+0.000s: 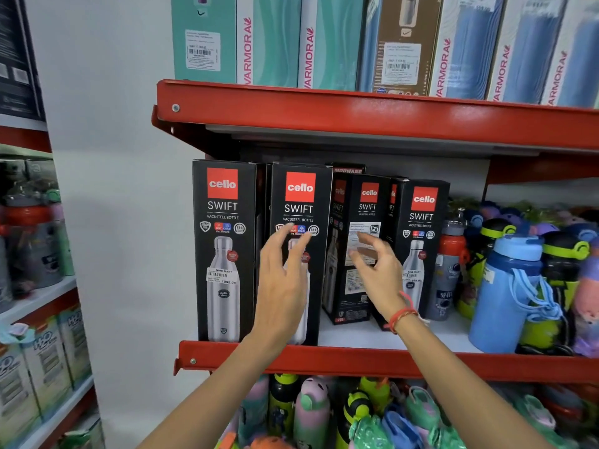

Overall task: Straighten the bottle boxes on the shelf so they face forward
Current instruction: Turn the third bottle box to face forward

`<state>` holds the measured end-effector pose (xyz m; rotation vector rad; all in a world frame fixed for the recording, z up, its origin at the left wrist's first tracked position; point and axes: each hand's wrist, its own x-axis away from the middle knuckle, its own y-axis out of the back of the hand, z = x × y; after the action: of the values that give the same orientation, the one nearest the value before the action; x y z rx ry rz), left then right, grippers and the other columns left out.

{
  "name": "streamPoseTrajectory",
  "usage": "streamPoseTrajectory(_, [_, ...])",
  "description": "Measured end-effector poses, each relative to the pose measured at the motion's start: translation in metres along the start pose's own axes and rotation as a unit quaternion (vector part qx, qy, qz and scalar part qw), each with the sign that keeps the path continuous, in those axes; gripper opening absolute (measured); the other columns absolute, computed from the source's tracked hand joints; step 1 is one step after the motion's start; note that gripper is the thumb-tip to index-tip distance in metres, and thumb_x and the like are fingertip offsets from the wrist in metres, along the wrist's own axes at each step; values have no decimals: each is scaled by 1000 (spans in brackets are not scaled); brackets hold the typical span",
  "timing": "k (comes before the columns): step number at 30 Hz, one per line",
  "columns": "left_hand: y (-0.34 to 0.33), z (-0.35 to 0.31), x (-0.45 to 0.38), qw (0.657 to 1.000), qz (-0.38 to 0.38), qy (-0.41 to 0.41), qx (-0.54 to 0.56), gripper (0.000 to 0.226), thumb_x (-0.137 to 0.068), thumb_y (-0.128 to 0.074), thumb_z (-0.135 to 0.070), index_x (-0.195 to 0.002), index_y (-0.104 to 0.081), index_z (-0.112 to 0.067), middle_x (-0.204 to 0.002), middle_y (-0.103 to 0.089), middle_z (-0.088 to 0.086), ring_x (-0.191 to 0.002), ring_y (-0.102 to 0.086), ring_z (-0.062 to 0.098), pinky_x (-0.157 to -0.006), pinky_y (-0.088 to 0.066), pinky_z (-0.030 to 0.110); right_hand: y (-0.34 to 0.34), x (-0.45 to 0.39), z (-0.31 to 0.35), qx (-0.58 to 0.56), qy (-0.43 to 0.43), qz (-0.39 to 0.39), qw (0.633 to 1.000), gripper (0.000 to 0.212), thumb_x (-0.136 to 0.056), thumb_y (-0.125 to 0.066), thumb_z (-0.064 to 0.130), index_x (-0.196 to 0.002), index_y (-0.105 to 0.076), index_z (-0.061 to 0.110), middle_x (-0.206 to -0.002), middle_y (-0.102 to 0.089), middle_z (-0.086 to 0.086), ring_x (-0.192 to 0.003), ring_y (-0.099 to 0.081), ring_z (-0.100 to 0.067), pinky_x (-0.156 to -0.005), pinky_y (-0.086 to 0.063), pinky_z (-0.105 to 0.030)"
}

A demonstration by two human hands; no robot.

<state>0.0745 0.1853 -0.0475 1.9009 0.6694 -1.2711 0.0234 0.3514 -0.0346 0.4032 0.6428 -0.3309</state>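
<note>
Several black Cello Swift bottle boxes stand on the red shelf [324, 361]. The leftmost box [223, 247] and the second box [299, 202] sit at the front edge, facing me. The third box [356, 254] stands further back, turned so a side panel with a white label shows. The fourth box [421, 241] is also set back, its front facing me. My left hand [283, 286] is held open in front of the second box. My right hand [377, 270] is open in front of the third box, fingers spread, holding nothing.
Colourful bottles, one a large blue bottle [509, 296], crowd the shelf right of the boxes. Tall Varmora boxes [275, 40] fill the upper red shelf [356, 115]. More bottles [311, 413] lie on the tier below. A white wall and another rack [35, 286] are on the left.
</note>
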Motion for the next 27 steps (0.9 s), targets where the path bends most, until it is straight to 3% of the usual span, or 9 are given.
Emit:
streamPoseTrajectory(4, [-17, -10, 6, 988, 111, -47, 100, 44, -93, -51, -2, -136, -46, -7, -133, -53, 11, -125, -46, 17, -106, -38, 32, -7, -6, -15, 133, -67, -19, 989, 68, -86, -67, 18, -145, -36, 8, -141, -43, -19, -121, -54, -36, -98, -43, -39])
streamPoseTrajectory(7, [-32, -16, 11, 976, 139, 7, 169, 43, -96, -42, -5, -139, -42, -11, -137, -51, 6, -127, -47, 14, -107, -35, 22, -19, -8, -22, 193, -119, 27, 974, 101, -82, -71, 36, -153, -6, 4, -145, -36, -26, -121, -51, -46, -91, -45, -45])
streamPoseTrajectory(10, [-42, -22, 13, 969, 146, 59, 193, 45, -97, -38, -9, -142, -38, -12, -140, -50, 5, -129, -46, 13, -106, -31, 12, -33, -9, -22, 196, -125, 34, 972, 113, -82, -67, 47, -151, 12, 6, -147, -30, -27, -118, -51, -48, -87, -46, -45])
streamPoseTrajectory(14, [-51, -28, 11, 961, 155, 112, 200, 49, -100, -36, -7, -147, -27, -9, -152, -36, 5, -137, -32, 8, -103, -16, -2, -37, -12, -22, 164, -127, -6, 978, 116, -79, -73, 37, -152, 13, 8, -137, -35, -26, -115, -48, -48, -89, -44, -46])
streamPoseTrajectory(18, [-59, -35, 7, 947, 179, 146, 224, 54, -102, -32, -14, -151, -10, -11, -160, -11, 3, -145, -9, 7, -104, -2, -3, -15, -6, -29, 115, -108, 45, 987, 118, -77, -76, 32, -152, 13, 16, -141, -31, -26, -120, -49, -48, -98, -44, -47])
streamPoseTrajectory(20, [-61, -41, 5, 938, 191, 166, 236, 59, -102, -31, -25, -152, -2, -14, -161, -5, -1, -145, -2, 4, -109, -2, 3, 1, -5, -33, 66, -90, 78, 991, 117, -77, -77, 33, -153, 12, 20, -148, -28, -22, -130, -43, -40, -104, -38, -41])
streamPoseTrajectory(22, [-63, -48, 5, 927, 199, 194, 250, 64, -101, -28, -38, -152, 2, -15, -161, -3, -3, -147, -1, 8, -117, -6, 19, 18, -8, -35, 26, -63, 110, 992, 120, -73, -79, 42, -154, 9, 25, -151, -33, -12, -133, -41, -27, -108, -34, -35])
streamPoseTrajectory(24, [-65, -52, 5, 915, 199, 225, 270, 68, -99, -27, -43, -151, 5, -14, -162, -2, -1, -148, -2, 10, -118, -8, 25, 36, -10, -32, -12, -40, 144, 989, 119, -67, -81, 49, -153, 0, 36, -151, -39, 1, -135, -41, -13, -114, -34, -37])
streamPoseTrajectory(27, [-69, -52, 5, 892, 198, 264, 309, 73, -98, -36, -44, -151, 7, -18, -162, -7, -1, -148, -8, 13, -120, -12, 35, 61, -8, -29, -101, -46, 211, 971, 107, -74, -82, 21, -147, -7, 45, -153, -35, 15, -134, -39, 3, -105, -42, -18])
